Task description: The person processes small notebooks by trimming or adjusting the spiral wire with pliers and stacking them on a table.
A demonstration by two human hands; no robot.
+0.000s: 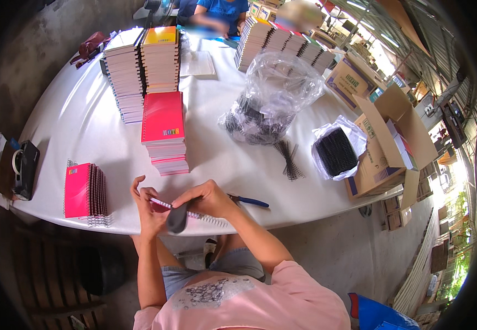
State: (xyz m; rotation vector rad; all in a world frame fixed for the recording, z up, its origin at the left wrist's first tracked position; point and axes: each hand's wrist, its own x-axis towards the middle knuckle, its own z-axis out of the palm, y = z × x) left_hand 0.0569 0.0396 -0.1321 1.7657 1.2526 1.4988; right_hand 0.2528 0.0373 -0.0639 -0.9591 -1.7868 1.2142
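Observation:
Near the table's front edge, my left hand (149, 206) grips a thin notebook (160, 203) seen almost edge-on, its index finger raised and bent. A wire coil (208, 219) runs along the notebook's edge and sticks out past it to the right. My right hand (205, 198) is closed at that edge, thumb and fingers on the coil. Between the hands, a dark grey rounded object (177, 218) hangs over the edge; its kind I cannot make out. Just right of my right hand lie blue-handled pliers (252, 201).
Coil-bound red notebooks (77, 190) stand left; a red notebook stack (162, 118) and taller stacks (124, 77) rise ahead. Black coils fill a plastic bag (260, 113) and a white wrapper (336, 153). An open carton (378, 159) stands right. Another person (225, 15) works across the table.

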